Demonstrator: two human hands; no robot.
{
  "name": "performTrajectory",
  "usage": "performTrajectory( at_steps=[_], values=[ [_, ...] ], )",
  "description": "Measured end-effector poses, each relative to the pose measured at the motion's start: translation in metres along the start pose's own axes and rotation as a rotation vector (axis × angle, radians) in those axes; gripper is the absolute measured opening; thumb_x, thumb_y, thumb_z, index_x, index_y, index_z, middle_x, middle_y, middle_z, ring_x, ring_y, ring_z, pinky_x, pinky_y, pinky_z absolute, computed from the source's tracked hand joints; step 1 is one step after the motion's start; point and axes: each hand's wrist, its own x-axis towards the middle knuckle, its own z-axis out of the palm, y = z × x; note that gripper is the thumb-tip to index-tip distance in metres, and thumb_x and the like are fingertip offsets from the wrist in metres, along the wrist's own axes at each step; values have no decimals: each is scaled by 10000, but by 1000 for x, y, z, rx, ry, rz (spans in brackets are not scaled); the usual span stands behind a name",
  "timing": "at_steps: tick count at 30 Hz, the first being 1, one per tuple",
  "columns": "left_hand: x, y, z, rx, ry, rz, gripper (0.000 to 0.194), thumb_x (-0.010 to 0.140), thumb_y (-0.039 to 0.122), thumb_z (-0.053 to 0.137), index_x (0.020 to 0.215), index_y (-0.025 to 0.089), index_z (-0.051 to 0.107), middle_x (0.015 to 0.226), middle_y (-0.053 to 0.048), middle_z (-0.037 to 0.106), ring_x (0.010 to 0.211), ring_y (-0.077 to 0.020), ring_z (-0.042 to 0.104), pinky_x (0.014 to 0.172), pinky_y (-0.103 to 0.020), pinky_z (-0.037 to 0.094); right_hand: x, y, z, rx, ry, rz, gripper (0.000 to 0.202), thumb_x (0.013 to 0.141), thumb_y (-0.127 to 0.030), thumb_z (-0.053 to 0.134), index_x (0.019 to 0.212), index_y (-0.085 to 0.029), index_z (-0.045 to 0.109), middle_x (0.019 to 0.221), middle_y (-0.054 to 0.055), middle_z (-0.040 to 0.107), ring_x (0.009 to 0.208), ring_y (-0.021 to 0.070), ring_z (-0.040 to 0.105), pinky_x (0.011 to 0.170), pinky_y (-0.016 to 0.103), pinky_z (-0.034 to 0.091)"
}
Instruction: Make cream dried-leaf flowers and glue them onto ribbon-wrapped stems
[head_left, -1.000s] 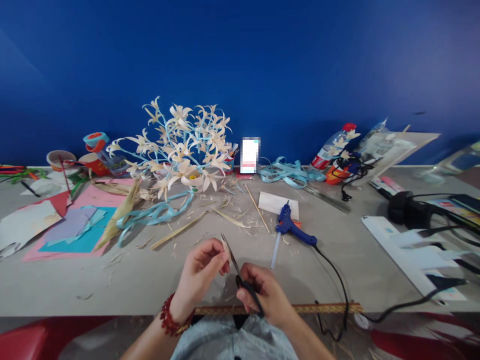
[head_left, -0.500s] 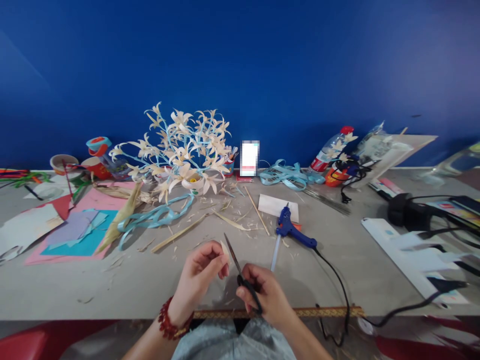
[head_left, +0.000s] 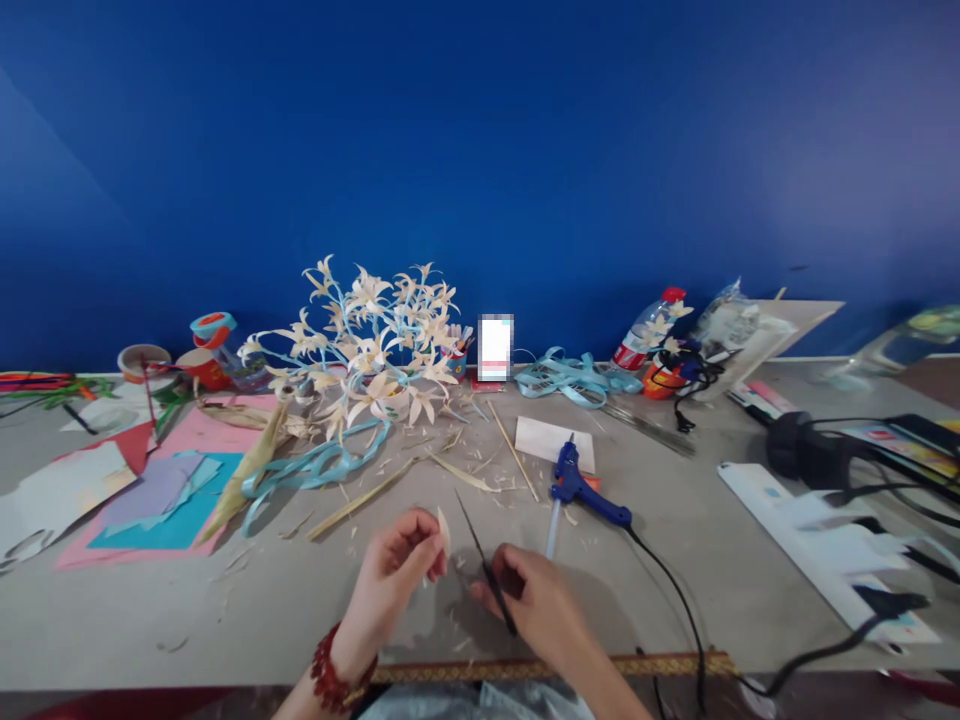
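Between the thumb and fingers of my left hand (head_left: 405, 560) is a small pale petal-shaped piece (head_left: 444, 533), its pointed tip upward. My right hand (head_left: 529, 595) is closed round the dark handles of a pair of scissors (head_left: 481, 552). The blades point up and away, just right of the pale piece and apart from it. Ahead stands an arrangement of cream flowers on light-blue stems (head_left: 371, 340). Dry husk strips (head_left: 364, 498) and small clippings lie on the table beyond my hands.
A blue glue gun (head_left: 581, 485) lies to the right, its black cord running off the front edge. Farther right is a white power strip (head_left: 810, 560) with plugs. Coloured paper (head_left: 165, 530) and light-blue ribbon (head_left: 319, 465) lie left. A bottle (head_left: 649, 328) leans near the wall.
The view has tilted up, so the table sits lower. The scissors have turned edge-on and moved slightly away from the pale piece, which stays in my left hand.
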Motion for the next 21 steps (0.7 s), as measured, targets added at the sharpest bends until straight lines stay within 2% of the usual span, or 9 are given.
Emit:
performTrajectory(
  at_steps=[5,9,13,21],
  values=[
    [4,-1,-6,-10,11,-21,201,852,306,631,717,165,582,604,6,579,563,-118,497,566,-234,390,13,-1,0,-90,11,8,293,792,-418,634,655,-209,481,631,-1,556,609,165,479,574,255,287],
    [9,-1,-9,-23,20,-14,181,851,301,636,738,165,597,613,2,594,583,-123,512,589,-236,400,18,-4,3,100,3,-45,342,790,-454,630,649,-209,437,606,-29,474,590,138,421,555,237,291],
    [16,0,-6,-41,63,-18,187,851,315,637,745,167,600,608,-1,606,578,-125,515,591,-239,404,15,-9,7,309,-67,-118,415,789,-557,600,669,-209,410,614,-51,388,580,117,350,525,221,276],
    [24,0,6,-131,123,-19,192,846,316,647,738,169,587,604,8,595,562,-111,495,580,-227,397,14,-14,7,295,-85,-122,384,790,-512,621,685,-209,411,623,-53,376,582,114,320,515,225,247]
  ],
)
